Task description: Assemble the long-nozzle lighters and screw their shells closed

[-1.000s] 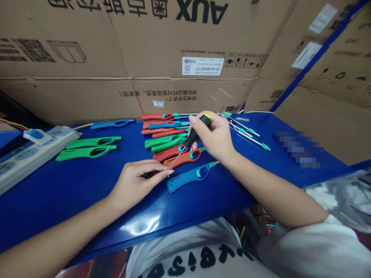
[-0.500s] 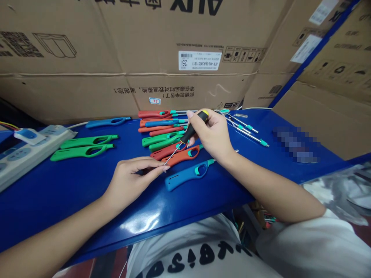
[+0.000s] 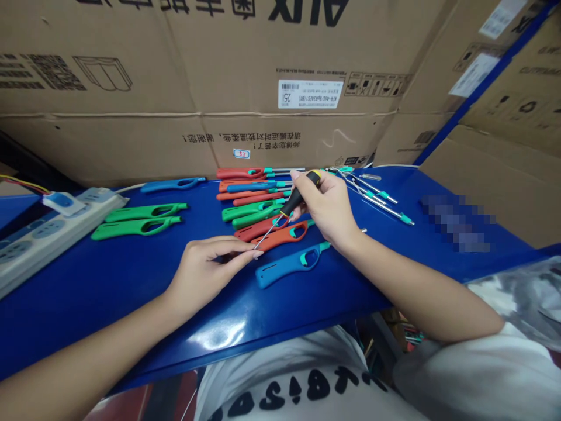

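Observation:
A screwdriver (image 3: 297,197) with a black and yellow handle is gripped in my right hand (image 3: 331,207), its thin shaft slanting down to the left. My left hand (image 3: 204,269) is closed, with thumb and fingertips pinched around the end of that shaft; whether a small part sits there too is hidden. Just beyond my fingertips lie an orange long-necked lighter (image 3: 280,237) and a red lighter (image 3: 252,232). Nearer to me rests a blue lighter (image 3: 280,273) with a turquoise trigger. Behind these, a row of green lighters (image 3: 248,222) and red lighters (image 3: 239,173) runs back.
Two green lighter bodies (image 3: 135,227) and a blue one (image 3: 170,186) lie left, near a white power strip (image 3: 56,234). Several metal lighter tubes (image 3: 385,207) lie right. Cardboard (image 3: 175,88) walls the back of the blue table (image 3: 153,351). A plastic bag (image 3: 526,292) is at right.
The whole view has shifted slightly, so everything appears a little further right. Both hands keep the same hold on the screwdriver.

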{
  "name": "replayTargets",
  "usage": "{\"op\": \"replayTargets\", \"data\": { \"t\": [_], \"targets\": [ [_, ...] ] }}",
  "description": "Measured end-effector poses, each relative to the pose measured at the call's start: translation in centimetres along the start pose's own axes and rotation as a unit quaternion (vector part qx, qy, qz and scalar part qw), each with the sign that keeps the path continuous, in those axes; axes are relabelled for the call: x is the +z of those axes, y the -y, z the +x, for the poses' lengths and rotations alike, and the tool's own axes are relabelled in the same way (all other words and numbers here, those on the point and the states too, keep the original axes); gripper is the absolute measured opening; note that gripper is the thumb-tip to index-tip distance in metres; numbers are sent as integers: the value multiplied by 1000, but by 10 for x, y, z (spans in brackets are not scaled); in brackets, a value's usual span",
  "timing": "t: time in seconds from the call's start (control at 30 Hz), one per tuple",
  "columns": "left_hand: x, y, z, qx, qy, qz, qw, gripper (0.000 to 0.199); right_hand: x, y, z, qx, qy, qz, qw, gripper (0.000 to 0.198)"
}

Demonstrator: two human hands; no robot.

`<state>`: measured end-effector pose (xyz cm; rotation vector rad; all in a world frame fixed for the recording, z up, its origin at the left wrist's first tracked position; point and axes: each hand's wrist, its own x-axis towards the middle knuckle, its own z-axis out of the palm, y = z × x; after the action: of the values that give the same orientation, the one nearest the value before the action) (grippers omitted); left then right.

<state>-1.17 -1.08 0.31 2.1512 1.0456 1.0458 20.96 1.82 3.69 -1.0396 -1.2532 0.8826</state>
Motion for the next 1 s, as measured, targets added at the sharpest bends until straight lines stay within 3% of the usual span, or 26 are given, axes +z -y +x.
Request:
{"op": "replayTargets", "data": {
  "t": [0.23, 0.4, 0.5, 0.67, 0.83, 1.0],
  "targets": [
    [-1, -1, 0, 19, -9, 0, 1000, 10, 0, -4, 2, 21, 3, 28, 999, 49],
    [-1, 2, -1, 23, 11, 10, 1000, 10, 0, 1, -1, -22, 20, 0, 1000, 46],
    [2, 2, -3, 20, 37, 17, 999, 12, 0, 7, -7, -57, 70, -4, 996, 41],
    [8, -6, -9, -8, 87, -14, 996, 11, -1, 20, -20, -117, 208, 22, 971, 26],
    [11, -15, -14, -6, 126, -43, 991, 11, 0, 25, -32, -178, 259, 5, 949, 55],
    [13, -13, -14, 39, 114, -48, 992, 9, -2, 23, -36, -242, 278, -68, 927, 56]
  ]
}}
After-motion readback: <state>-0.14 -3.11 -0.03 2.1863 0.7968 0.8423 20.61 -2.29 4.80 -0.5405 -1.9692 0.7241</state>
